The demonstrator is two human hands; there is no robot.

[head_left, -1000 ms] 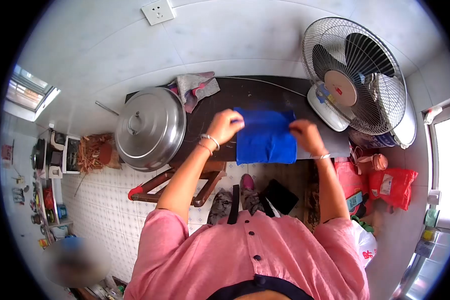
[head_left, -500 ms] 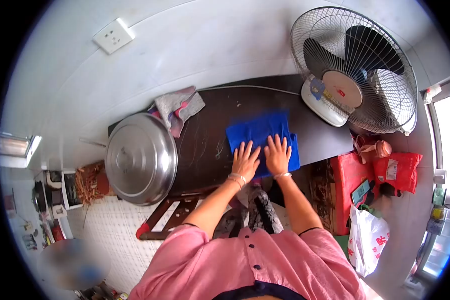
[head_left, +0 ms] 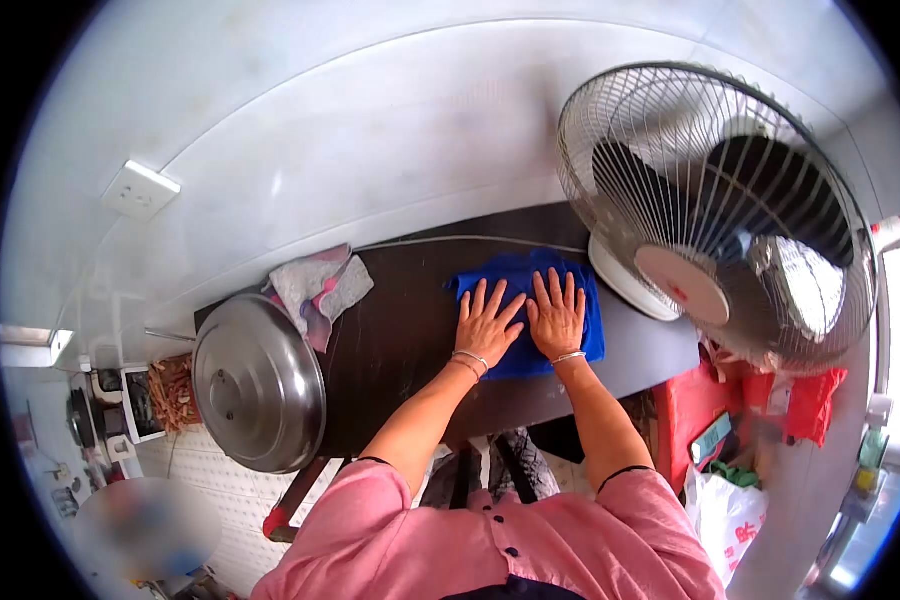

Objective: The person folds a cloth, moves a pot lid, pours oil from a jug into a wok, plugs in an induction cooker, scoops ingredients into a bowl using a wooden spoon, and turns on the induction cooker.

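A blue cloth (head_left: pixel 530 364) lies on the dark tabletop (head_left: pixel 410 300), somewhat wrinkled along its far edge. My left hand (head_left: pixel 488 325) rests flat on its left part with the fingers spread. Beside it, my right hand (head_left: pixel 557 318) presses flat on the right part, fingers also apart. Both palms face down, and much of the cloth is hidden beneath them. Neither hand grips the fabric.
Close by on the right stands an electric fan (head_left: pixel 710 230). A large metal lid (head_left: pixel 260 385) sits at the left end, with a grey and pink rag (head_left: pixel 320 285) behind it. Red packages (head_left: pixel 690 405) and a white plastic bag (head_left: pixel 722 515) are at the lower right.
The camera view has tilted, so the table sits lower in the picture. Both hands have slid toward the cloth's far edge, which is now more rumpled.
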